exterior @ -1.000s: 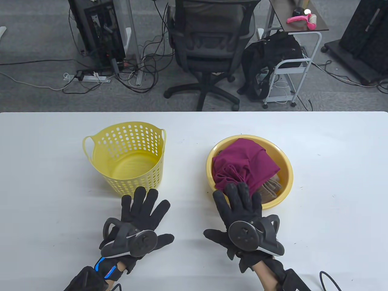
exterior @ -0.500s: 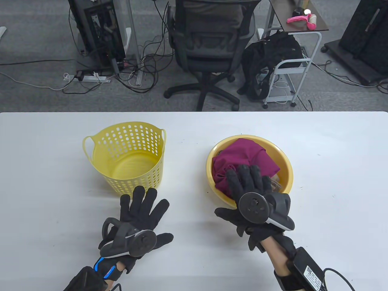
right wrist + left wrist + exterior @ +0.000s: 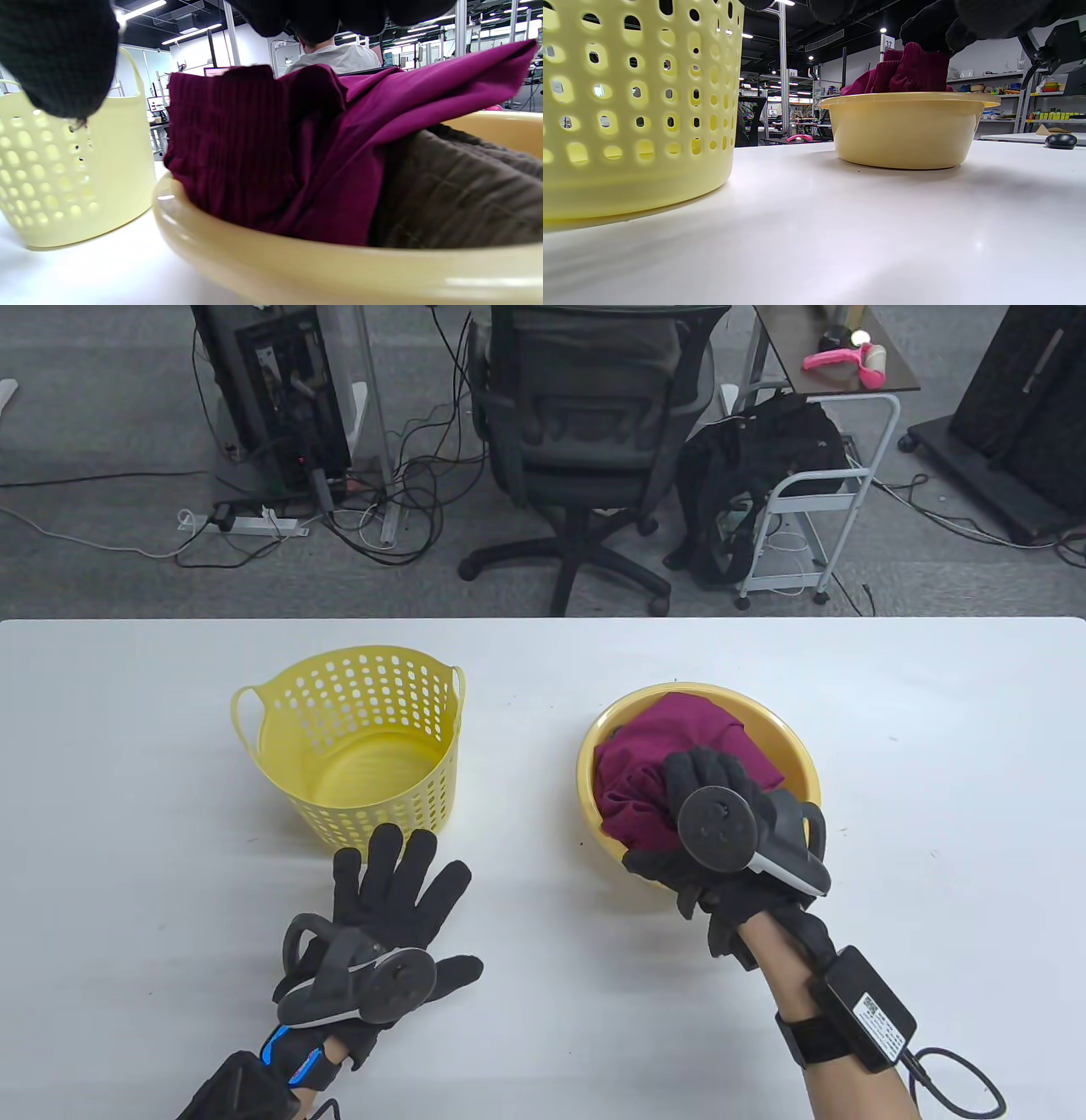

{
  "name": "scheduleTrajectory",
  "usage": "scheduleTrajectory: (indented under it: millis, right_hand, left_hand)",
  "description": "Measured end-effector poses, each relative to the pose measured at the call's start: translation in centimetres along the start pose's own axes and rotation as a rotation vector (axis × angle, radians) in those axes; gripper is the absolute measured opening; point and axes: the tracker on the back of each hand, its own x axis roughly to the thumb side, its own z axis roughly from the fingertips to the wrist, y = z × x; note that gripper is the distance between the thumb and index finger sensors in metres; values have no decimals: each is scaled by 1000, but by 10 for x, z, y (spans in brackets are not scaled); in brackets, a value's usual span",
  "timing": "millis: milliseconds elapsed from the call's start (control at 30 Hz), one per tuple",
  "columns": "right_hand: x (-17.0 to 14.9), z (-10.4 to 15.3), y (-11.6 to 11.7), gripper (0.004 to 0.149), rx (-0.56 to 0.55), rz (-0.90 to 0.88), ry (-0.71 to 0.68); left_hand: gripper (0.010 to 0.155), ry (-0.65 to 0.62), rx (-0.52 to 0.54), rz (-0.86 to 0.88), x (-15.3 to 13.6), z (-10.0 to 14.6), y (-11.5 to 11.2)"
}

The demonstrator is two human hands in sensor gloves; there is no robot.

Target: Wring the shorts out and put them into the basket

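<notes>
The risk I am seeing sits in the basin (image 3: pixel 802 793) at centre right of the table view: the magenta shorts (image 3: pixel 679 738) are lying heaped on top of a brown garment (image 3: pixel 458 190), touching it, so a deep grab could be dragging both out together. The basin is light-looking plastic, so a sideways pull may be sliding or tipping it on the worktop (image 3: pixel 543 1010). Wet cloth could also be dripping on the way to the basket (image 3: pixel 356 746) at centre left.

The right hand (image 3: pixel 708 814) is reaching down onto the shorts, its fingers (image 3: pixel 691 768) curling into the fabric. Whether they are pinching it yet, I cannot tell. The left hand (image 3: pixel 382 916) is lying flat on the worktop just below the basket, fingers spread, holding nothing.
</notes>
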Motion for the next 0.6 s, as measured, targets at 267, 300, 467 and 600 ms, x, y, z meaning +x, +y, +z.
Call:
scheduleTrajectory:
  millis: [267,300,467,600]
  right_hand:
    - [-10,-8,6,99,15,18,25]
    - [-10,-8,7,97,21,18,27]
    - [-12,-12,13,93,46,23,37]
    - [-13,-16,18,91,57,20,45]
  left_hand:
    - [92,2,6,-4,-1,0,1]
    - [93,2,6,-5,-1,0,1]
    - [92,2,6,-5,-1,0,1]
    - [92,2,8,-7,-1,1,1]
